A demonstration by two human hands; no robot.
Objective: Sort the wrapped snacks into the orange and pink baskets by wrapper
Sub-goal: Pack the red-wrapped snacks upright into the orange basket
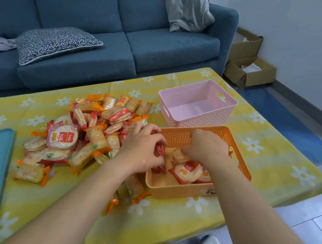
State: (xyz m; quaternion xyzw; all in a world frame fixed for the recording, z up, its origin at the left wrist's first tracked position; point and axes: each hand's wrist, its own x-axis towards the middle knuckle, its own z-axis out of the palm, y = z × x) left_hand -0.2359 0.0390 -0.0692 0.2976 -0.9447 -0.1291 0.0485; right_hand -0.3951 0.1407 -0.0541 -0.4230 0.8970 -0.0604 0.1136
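Left hand [143, 150]: fingers clamped on red-wrapped snack [159, 151] at left rim of orange basket [240, 163]. Right hand [207, 147] inside, fingers curled over packets [187, 170], grip unclear. Release low, flat; pile [94, 134] beside on bench [270, 174].

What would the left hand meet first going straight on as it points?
Probably the right hand, just across the orange basket; the left hand, gripping a red snack, points at it. Depth is unclear.
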